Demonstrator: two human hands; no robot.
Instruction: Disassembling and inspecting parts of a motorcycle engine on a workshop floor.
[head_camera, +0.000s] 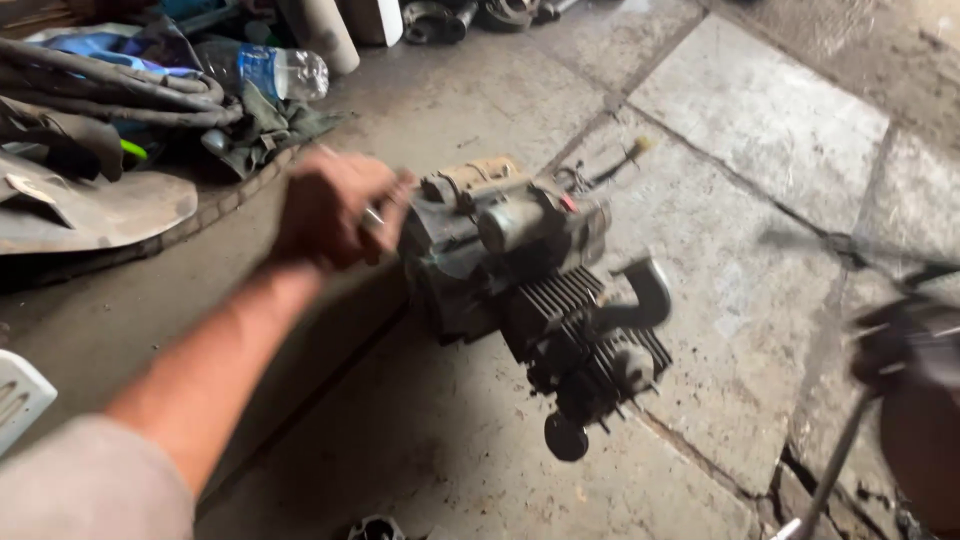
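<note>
Currently the small motorcycle engine (530, 290) sits on the concrete floor (740, 300), roughly at the middle of the paved area, with its finned cylinder toward the near right and its grey crankcase toward the far left. A black curved pipe (640, 295) rises from the cylinder side. A thin rod with a pale tip (625, 158) lies on the floor just beyond the engine.

Surroundings: along the far left edge of the floor I note a heap of dark hoses (100, 90), a plastic water bottle (272, 72) lying on its side, crumpled green cloth (270, 130), and a flat grey sheet (100, 210). A white object (18, 400) shows at the near left edge. At the right edge a dark, blurred shape (915, 360) with a thin metal rod (835, 470) below it; I cannot tell what it is. Cracks run through the floor slabs at the near right corner. Nothing lies between my hand and the engine.

Hand pose: my left hand (335, 210) reaches forward with the arm nearly straight, the forearm running from the near left corner toward the engine. The fingers are curled into a closed fist around a slim metal tool (375, 215), knuckles up, and the fist is just beside, perhaps touching, the left end of the crankcase. Motion blur hides the exact contact. My right hand does not appear in this view.
</note>
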